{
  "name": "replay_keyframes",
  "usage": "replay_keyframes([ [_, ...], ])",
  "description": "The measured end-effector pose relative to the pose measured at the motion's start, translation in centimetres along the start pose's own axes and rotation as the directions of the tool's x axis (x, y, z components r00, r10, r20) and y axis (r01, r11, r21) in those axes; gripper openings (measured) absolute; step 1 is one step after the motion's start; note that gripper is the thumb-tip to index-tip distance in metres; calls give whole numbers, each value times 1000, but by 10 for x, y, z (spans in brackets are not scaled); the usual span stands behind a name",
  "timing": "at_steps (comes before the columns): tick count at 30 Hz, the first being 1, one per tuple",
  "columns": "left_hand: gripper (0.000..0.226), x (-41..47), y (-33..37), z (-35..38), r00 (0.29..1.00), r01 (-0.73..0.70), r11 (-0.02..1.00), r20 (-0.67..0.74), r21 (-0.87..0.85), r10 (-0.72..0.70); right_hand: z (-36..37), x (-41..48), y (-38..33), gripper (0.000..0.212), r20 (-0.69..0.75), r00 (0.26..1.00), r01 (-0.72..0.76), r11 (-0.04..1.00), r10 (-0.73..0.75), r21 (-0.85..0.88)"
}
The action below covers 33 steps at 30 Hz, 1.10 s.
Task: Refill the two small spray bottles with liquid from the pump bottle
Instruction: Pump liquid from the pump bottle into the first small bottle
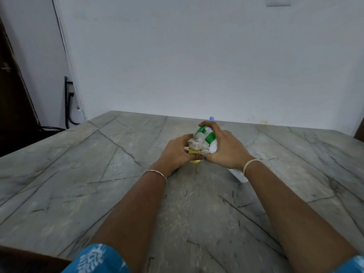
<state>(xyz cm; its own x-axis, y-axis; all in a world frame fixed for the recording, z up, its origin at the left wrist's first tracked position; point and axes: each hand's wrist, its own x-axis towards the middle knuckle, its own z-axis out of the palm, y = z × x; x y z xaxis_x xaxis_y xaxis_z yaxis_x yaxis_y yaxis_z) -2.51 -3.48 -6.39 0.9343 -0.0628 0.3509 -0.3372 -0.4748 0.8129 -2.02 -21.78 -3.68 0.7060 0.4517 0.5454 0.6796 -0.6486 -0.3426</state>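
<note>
left hand [177, 152]: wrapping the small spray bottle [195, 147], fingers curled round its lower half, holding it upright on the table [118, 174].
right hand [226, 148]: gripping the pump bottle [213, 147] round its shoulder, one finger lying over the green pump head [201, 130].
spray bottle: sitting uncapped with its threaded neck showing, yellow liquid filling roughly the lower half.
pump bottle: leaning hard toward the spray bottle, white base poking out under the right wrist, low near the table; can't tell if it's touching.
nozzle: hanging right over the open neck, looking close to touching it.
second bottle: something blue-topped [211, 118] is peeking out behind the right hand; probably the other spray bottle, but it's mostly hidden, can't confirm.
step: looks like she or he is pumping into bottle one; bottle two probably not started.
risk 1: narrow neck, so the nozzle drifting off-centre during a press is going to put liquid down the outside and onto the left fingers.
risk 2: pressing down on a tilted bottle is pushing sideways too, which could knock the light spray bottle over if the left grip is slackening.
risk 3: level is partly hidden by fingers, so overfilling is likely if nobody's watching it.
risk 4: wet fingers are going to make recapping slippery.
</note>
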Motion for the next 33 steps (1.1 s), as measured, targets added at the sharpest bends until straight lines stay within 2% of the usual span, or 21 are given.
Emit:
replay_keyframes([
  [11, 76, 0, 2, -1, 1000, -7, 1000, 6, 12, 7, -1, 1, -2, 73, -3, 1000, -11, 999, 11, 30],
  [20, 81, 2, -2, 0, 1000, 15, 1000, 12, 3, -15, 1, 0, 0, 78, 1, 1000, -29, 999, 29, -12],
  [29, 84, 2, -3, 0, 1000, 8, 1000, 11, 6, -8, 1, 4, -1, 73, 0, 1000, -15, 998, 15, 53],
  [33, 78, 2, -3, -1, 1000, -19, 1000, 13, 19, 19, 1, 2, 0, 72, -2, 1000, -16, 999, 16, 46],
])
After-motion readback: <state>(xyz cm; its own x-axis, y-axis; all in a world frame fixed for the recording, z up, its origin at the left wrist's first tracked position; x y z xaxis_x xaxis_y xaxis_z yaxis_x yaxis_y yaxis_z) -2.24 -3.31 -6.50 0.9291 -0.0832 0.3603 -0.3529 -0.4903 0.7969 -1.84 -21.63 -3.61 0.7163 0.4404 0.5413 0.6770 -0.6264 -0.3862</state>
